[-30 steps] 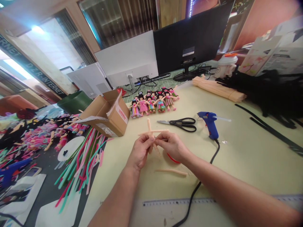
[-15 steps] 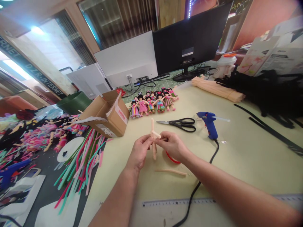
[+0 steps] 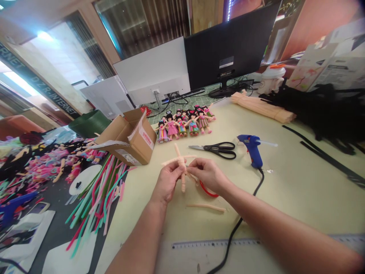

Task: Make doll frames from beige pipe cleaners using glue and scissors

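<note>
A beige doll body twisted from pipe cleaners (image 3: 180, 160) is held upright over the table, arms stretched to both sides and legs pointing down. My left hand (image 3: 167, 182) pinches its torso between thumb and fingers. With closed fingertips, my right hand (image 3: 209, 174) grips its lower part near one leg; the exact contact is partly hidden. A red ring-shaped thing (image 3: 210, 193) lies partly under my right hand. Nearer to me is a loose beige pipe cleaner (image 3: 205, 207). Black-handled scissors (image 3: 225, 149) rest beyond my hands.
To the right lies a blue glue gun (image 3: 253, 150), its black cord running toward me past a ruler (image 3: 216, 244). Finished dolls (image 3: 182, 125) stand behind, beside a cardboard box (image 3: 139, 146). Coloured pipe cleaners (image 3: 97, 198) spread at left; beige (image 3: 262, 106) and black bundles (image 3: 319, 114) lie at right.
The doll body has been turned so its arms now spread sideways, and its legs have come apart. My hands stay in nearly the same place.
</note>
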A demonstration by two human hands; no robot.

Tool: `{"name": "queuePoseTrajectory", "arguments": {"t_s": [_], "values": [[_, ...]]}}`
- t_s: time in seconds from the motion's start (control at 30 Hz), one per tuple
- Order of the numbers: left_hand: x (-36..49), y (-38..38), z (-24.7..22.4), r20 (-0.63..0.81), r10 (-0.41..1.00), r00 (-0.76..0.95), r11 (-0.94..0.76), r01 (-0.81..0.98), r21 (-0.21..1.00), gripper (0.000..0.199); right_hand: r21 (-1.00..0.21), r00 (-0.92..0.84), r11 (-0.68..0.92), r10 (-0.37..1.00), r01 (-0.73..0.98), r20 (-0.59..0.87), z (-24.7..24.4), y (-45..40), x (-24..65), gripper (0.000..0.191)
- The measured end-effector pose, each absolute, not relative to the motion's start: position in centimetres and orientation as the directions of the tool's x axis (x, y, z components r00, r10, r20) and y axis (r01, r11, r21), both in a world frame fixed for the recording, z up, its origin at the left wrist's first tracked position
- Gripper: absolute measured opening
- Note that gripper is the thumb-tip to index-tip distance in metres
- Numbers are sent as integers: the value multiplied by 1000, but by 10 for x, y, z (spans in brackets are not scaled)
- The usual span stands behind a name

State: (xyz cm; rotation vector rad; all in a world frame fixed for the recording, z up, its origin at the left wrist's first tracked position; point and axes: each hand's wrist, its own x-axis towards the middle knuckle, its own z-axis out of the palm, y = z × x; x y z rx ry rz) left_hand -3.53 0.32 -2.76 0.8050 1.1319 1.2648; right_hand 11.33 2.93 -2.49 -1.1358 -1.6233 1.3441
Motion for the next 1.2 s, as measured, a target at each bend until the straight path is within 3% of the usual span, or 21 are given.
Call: {"name": "queuePoseTrajectory", "arguments": {"t_s": [0.33, 0.6, 0.87, 1.03, 1.2], "values": [[-35, 3, -27, -126, 991, -43, 103, -347, 932, 28, -986, -342, 45, 940, 163, -13, -27, 34, 118, 13], [-40, 4, -29, -185, 982, -37, 164, -314, 935, 32, -986, -363, 65, 932, 155, 5, -24, 31, 117, 15], [-38, 1, -30, -121, 980, -156, 114, -57, 992, 27, -973, -304, 150, 948, 174, 92, -25, 31, 116, 16], [-38, 1, -31, -162, 986, -44, 154, -143, 978, 28, -960, -311, 194, 942, 201, 125, -27, 31, 115, 16], [-37, 2, -28, -182, 983, 33, 185, -246, 951, 30, -989, -351, 107, 934, 97, 67, -28, 32, 115, 19]]}}
